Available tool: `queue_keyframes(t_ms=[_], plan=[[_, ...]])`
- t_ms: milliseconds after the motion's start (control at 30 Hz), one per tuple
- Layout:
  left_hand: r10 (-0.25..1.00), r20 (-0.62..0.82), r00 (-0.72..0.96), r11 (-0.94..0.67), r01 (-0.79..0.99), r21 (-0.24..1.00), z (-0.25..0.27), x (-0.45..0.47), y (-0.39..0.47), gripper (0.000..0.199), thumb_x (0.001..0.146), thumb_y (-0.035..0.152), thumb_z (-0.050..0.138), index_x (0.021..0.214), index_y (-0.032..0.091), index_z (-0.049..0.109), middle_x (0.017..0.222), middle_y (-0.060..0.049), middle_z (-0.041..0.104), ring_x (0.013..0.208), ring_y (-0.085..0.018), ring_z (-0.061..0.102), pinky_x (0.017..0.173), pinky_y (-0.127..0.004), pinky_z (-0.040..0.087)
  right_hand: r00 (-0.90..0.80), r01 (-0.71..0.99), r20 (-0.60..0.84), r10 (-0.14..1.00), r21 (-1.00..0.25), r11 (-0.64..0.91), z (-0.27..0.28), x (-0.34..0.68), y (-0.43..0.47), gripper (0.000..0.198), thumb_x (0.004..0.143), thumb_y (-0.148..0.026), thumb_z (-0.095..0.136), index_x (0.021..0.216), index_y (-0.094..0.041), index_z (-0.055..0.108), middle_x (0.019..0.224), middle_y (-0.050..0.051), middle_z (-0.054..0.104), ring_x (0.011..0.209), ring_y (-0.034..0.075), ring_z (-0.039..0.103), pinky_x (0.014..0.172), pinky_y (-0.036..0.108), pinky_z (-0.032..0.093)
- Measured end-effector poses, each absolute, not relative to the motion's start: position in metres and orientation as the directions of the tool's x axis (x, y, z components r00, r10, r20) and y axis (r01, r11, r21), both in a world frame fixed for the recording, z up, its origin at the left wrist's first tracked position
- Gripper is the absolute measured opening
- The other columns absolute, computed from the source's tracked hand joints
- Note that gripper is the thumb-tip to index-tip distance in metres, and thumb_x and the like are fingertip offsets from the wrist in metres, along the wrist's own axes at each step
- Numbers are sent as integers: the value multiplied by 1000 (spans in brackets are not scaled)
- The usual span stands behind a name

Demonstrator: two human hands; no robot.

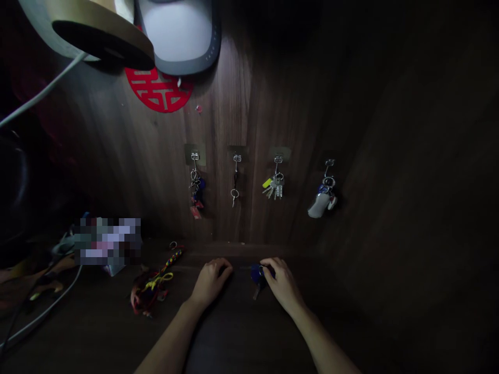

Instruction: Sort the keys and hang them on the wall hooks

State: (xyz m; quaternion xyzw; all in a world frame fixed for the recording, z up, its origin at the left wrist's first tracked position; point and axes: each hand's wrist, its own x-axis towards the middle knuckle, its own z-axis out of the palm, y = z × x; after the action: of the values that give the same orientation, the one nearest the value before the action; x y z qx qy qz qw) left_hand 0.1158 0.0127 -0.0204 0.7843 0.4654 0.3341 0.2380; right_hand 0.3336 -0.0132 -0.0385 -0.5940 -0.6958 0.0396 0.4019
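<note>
In the head view my right hand (281,280) pinches the ring of a small bunch of keys (256,292) with a blue tag (255,273), low over the dark wooden surface. My left hand (211,279) rests on that surface to the left of the keys, its fingers loosely bent and a gap showing beside the thumb. Nothing is visible in it. On the wooden wall above hang a bunch with red and blue tags (196,197), a ring with one small key (234,195), a bunch with a yellow tag (276,186), and keys with a pale grey fob (318,204).
Left of my left hand lies a keychain with a braided cord (154,285), a loose metal ring (173,245) behind it. A white cable (58,298) crosses the far left. A lamp (103,34), a grey-white device (179,41) and a red paper cutout (163,96) are above.
</note>
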Motion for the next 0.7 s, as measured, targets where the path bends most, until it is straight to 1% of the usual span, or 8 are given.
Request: queue_keyframes(t_ms=[167, 333, 433, 567, 700], plan=[[878, 333, 343, -476, 559, 679, -24, 116, 14, 21, 84, 31, 46, 76, 22, 63, 80, -2, 68, 81, -19, 62, 71, -25, 42, 16, 852, 503, 864, -460, 251, -37, 332, -18, 13, 81, -24, 49, 82, -25, 61, 87, 3, 65, 86, 23, 56, 78, 36, 41], [871, 348, 346, -490, 557, 670, -25, 116, 15, 20, 84, 29, 47, 76, 22, 63, 80, -2, 68, 81, -19, 62, 70, -24, 42, -16, 886, 487, 873, -398, 239, -37, 329, -21, 9, 79, -30, 55, 82, -27, 62, 87, 2, 65, 87, 23, 55, 77, 36, 40], [868, 355, 348, -496, 558, 665, -25, 115, 14, 19, 84, 27, 47, 76, 22, 63, 79, -2, 68, 79, -18, 62, 70, -24, 42, -34, 883, 486, 873, -394, 254, -38, 328, -20, 8, 79, -28, 54, 79, -26, 62, 85, 2, 64, 85, 22, 55, 76, 35, 40], [859, 366, 358, -511, 553, 658, -25, 115, 12, 16, 84, 26, 48, 79, 22, 63, 81, -1, 68, 80, -18, 61, 73, -24, 42, -68, 863, 479, 875, -411, 292, -37, 327, -19, 11, 80, -22, 51, 72, -24, 57, 78, 1, 61, 80, 21, 55, 74, 34, 41], [832, 377, 407, -552, 534, 641, -23, 118, 8, 15, 85, 24, 48, 84, 22, 63, 86, -2, 68, 83, -18, 62, 76, -26, 43, -96, 845, 490, 867, -420, 331, -35, 322, -21, 12, 79, -20, 50, 70, -25, 55, 75, 1, 61, 77, 21, 55, 71, 33, 42]])
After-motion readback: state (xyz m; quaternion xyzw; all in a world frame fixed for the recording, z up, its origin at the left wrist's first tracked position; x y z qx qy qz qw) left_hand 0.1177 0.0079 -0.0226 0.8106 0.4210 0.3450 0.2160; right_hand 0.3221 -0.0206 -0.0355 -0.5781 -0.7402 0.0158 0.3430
